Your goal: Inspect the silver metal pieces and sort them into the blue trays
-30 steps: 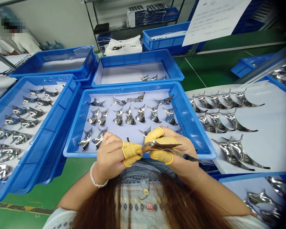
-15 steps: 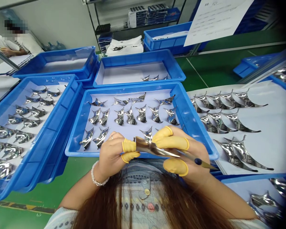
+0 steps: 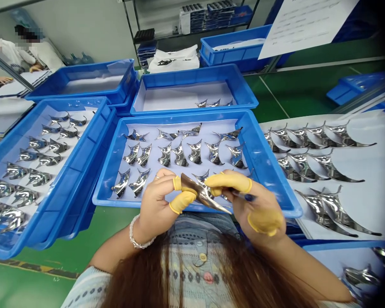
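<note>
In the head view, my left hand [image 3: 162, 196] pinches a curved, polished metal piece [image 3: 205, 197] between thumb and finger, both in yellow finger cots. The piece tapers to a point at lower right. My right hand [image 3: 259, 205], also in yellow finger cots, is closed around a slim pen-like tool [image 3: 249, 197] with a dark blue part; most of it is hidden. Its fingertips are at the metal piece's upper right edge, and its thumb is held apart and blurred. Both hands are over the front edge of a blue tray [image 3: 105, 171] holding rows of similar pieces.
Another blue tray [image 3: 93, 124] of metal pieces stands at left. More pieces lie on white paper [image 3: 356, 167] at right. Behind are two blue trays, one with a few pieces [image 3: 214, 103]. A hanging paper sheet [image 3: 308, 25] is at upper right. People in white [image 3: 48, 53] work at far left.
My left hand has turned the metal piece so its point slants further down. My right thumb has swung away from the other fingers, and the tool has tilted in the hand. The view has shifted slightly.
</note>
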Demonstrator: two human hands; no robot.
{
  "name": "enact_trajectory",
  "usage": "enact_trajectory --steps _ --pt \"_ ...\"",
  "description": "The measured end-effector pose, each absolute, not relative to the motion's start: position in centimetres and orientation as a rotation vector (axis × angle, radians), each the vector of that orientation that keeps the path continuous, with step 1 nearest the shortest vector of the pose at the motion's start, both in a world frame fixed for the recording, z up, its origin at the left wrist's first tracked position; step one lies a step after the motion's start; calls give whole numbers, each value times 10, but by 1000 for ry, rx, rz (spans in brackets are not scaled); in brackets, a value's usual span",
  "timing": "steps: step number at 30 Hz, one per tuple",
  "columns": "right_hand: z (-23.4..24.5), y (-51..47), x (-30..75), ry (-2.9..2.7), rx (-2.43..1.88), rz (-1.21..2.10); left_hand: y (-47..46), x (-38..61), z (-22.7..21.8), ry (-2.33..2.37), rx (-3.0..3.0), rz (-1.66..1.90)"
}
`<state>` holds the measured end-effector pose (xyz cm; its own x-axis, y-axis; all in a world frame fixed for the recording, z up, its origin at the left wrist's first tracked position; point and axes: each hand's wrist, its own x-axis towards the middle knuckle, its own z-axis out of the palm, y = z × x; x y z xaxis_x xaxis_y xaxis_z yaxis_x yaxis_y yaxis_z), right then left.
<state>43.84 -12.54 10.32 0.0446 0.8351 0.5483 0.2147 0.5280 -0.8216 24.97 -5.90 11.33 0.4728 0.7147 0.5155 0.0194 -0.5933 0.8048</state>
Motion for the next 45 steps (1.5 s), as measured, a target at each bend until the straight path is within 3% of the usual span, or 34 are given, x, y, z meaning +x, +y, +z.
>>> enact_trajectory --steps 28,45 --pt "110 -111 435 -1811 -965 508 -60 244 117 601 1693 954" --pt "100 -105 434 -1290 -727 1333 -34 265 118 646 1099 761"
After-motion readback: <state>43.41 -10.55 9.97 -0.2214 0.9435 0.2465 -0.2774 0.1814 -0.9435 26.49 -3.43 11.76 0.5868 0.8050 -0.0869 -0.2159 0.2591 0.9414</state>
